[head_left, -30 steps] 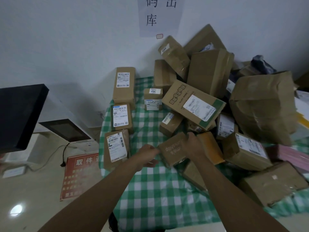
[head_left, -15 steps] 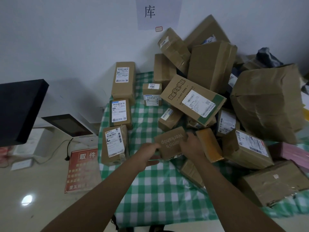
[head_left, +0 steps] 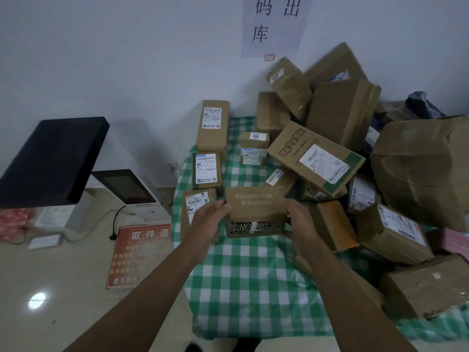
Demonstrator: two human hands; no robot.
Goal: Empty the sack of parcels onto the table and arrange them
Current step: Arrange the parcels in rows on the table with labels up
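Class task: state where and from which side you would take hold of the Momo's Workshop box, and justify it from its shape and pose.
Grip the Momo's Workshop box by its two short ends, one hand from each side, as the left hand and right hand do. It is wide and shallow, lying long side across, so the ends are nearest each palm.

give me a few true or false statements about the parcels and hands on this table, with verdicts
1. Both hands hold the box printed "Workshop". True: left hand and right hand grip its ends.
2. The tablecloth is plain red. False: green and white checks.
3. Three labelled parcels lie in a column at the table's left edge. True.
4. The wall sign lies on the table. False: it hangs on the wall.
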